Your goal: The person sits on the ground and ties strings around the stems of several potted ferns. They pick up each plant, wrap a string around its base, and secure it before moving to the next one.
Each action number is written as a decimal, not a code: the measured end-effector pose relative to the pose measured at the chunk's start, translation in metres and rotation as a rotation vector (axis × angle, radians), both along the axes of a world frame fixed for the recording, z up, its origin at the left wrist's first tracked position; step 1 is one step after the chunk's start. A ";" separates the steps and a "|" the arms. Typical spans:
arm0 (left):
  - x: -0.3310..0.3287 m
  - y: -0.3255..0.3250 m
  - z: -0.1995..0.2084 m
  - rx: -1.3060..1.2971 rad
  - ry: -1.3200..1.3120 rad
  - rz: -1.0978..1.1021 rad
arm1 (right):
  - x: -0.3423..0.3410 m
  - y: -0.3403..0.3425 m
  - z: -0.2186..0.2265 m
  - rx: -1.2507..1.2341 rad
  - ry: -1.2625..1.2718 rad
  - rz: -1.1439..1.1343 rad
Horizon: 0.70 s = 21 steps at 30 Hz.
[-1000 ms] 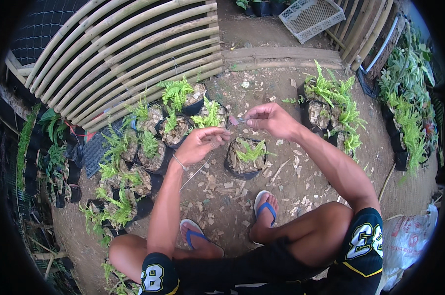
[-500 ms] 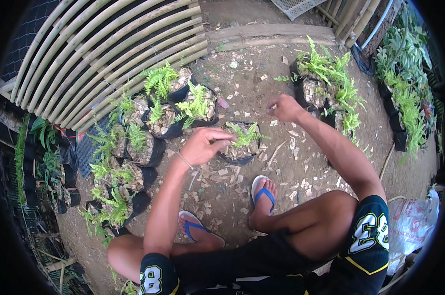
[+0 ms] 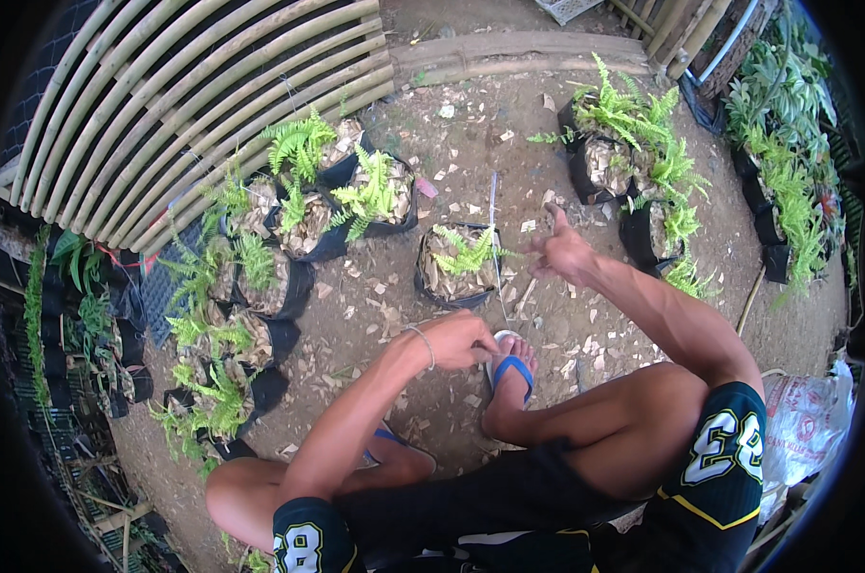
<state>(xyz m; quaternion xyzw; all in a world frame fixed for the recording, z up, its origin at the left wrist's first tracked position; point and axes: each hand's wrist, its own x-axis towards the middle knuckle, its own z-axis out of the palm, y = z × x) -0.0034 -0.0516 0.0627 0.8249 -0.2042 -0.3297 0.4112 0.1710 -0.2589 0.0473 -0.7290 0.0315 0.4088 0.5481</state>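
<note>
A small fern in a black grow bag (image 3: 459, 272) filled with pale dry chips stands on the soil before me. A thin pale strip (image 3: 493, 201) runs along the bag's right side, its lower end close to my left fingertips. My left hand (image 3: 456, 339) is closed with its fingers pinched together, just above my right foot in a blue-strapped flip-flop (image 3: 515, 372). Whether the strip is in that pinch I cannot tell. To the right of the bag is my right hand (image 3: 564, 256), holding nothing, its index finger stretched away from me and the others partly curled.
Several bagged ferns (image 3: 294, 215) cluster on the left beside a curved bamboo slat panel (image 3: 213, 105). More ferns (image 3: 633, 143) stand on the right, with another row (image 3: 786, 201) beyond. A clear plastic sack (image 3: 805, 430) lies at the lower right. Dry chips litter the soil.
My left hand has drawn back toward me from the fern to near my foot. My right hand has come lower and extended its index finger. The thin strip now shows beside the bag.
</note>
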 end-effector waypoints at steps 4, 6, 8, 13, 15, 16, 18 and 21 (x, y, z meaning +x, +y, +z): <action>-0.008 0.010 -0.024 0.058 0.211 -0.138 | -0.029 -0.010 -0.004 0.096 0.198 0.112; -0.009 0.015 -0.040 0.043 0.278 -0.211 | -0.043 -0.014 -0.006 0.159 0.337 0.085; -0.013 0.017 -0.055 -0.127 0.433 -0.201 | -0.050 -0.017 -0.009 0.262 0.475 0.202; -0.011 0.008 -0.073 -0.041 0.211 0.263 | -0.072 -0.023 -0.023 0.175 0.525 0.415; -0.007 0.001 -0.074 0.012 -0.184 0.560 | -0.082 -0.020 -0.030 0.158 0.520 0.429; -0.007 -0.002 -0.075 -0.006 -0.281 0.634 | -0.087 -0.019 -0.033 0.123 0.531 0.469; -0.005 -0.007 -0.077 -0.032 -0.469 0.779 | -0.098 -0.014 -0.037 0.032 0.513 0.484; -0.006 -0.014 -0.084 -0.175 -0.208 0.937 | -0.107 -0.003 -0.046 -0.080 0.408 0.463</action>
